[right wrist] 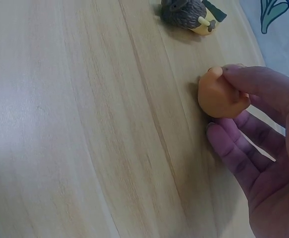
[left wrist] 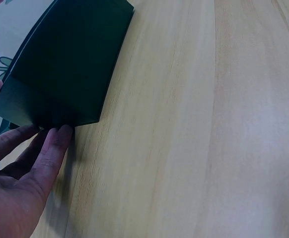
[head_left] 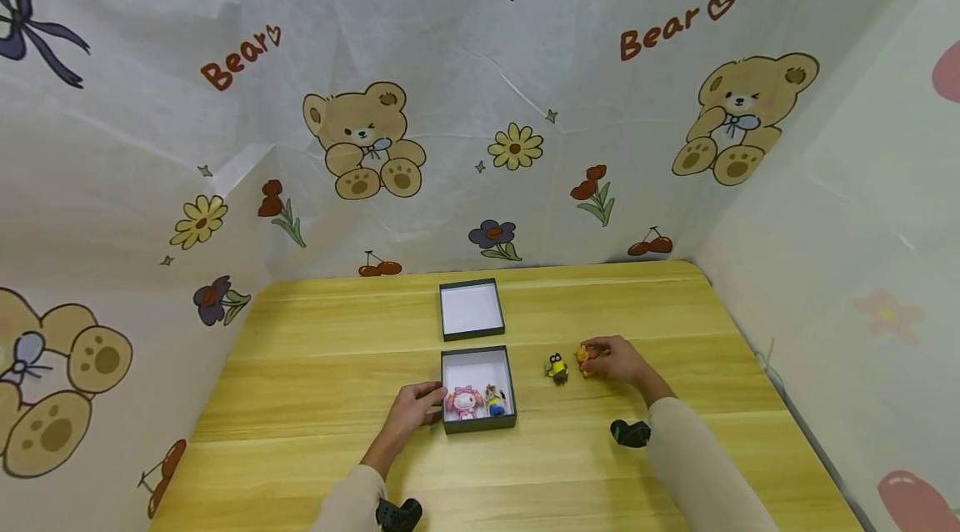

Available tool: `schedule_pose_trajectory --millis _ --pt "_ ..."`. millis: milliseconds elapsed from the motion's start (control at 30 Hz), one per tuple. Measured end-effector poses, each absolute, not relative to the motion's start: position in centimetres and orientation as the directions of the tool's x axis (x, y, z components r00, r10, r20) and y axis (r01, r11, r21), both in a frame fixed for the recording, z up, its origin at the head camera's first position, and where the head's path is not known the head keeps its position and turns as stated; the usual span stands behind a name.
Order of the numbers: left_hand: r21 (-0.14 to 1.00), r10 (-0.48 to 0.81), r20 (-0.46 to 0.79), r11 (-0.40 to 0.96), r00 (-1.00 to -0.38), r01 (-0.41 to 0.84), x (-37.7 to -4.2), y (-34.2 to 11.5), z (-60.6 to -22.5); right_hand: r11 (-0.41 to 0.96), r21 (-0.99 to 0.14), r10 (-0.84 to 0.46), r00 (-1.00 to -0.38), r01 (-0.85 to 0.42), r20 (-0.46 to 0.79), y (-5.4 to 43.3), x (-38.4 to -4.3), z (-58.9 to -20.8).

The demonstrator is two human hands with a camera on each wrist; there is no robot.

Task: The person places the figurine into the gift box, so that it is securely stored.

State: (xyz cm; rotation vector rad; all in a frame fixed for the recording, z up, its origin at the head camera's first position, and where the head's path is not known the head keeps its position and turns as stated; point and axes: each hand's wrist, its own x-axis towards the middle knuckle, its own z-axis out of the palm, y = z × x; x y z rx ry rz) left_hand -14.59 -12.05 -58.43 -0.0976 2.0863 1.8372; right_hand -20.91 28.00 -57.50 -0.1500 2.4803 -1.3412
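An open dark green box (head_left: 480, 424) with a white inside stands mid-table. In it are a pink-and-white figurine (head_left: 465, 401) and a small blue-and-yellow figurine (head_left: 494, 400). My left hand (head_left: 416, 409) holds the box at its left side; the left wrist view shows the thumb by the rim and fingertips against the lower edge of the wall (left wrist: 70, 64). My right hand (head_left: 617, 358) pinches an orange bear figurine in red (head_left: 582, 357) between thumb and fingers, low at the table. In the right wrist view its rounded orange surface (right wrist: 216, 96) shows.
A yellow-and-dark figurine (head_left: 557, 368) is on the table between the box and my right hand. Behind the box lies the dark-edged lid (head_left: 471, 308), white inside up. A printed bear cloth (head_left: 450, 223) hangs beyond the table's (head_left: 337, 332) back edge.
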Motion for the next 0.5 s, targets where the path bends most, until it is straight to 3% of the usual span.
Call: schedule_pose_trajectory --millis 500 --pt "0.948 0.193 -0.309 0.139 -0.931 -0.286 -14.57 -12.01 -58.41 0.451 -0.885 -0.166 -0.964 0.113 -0.208 28.01 -20.33 -57.22"
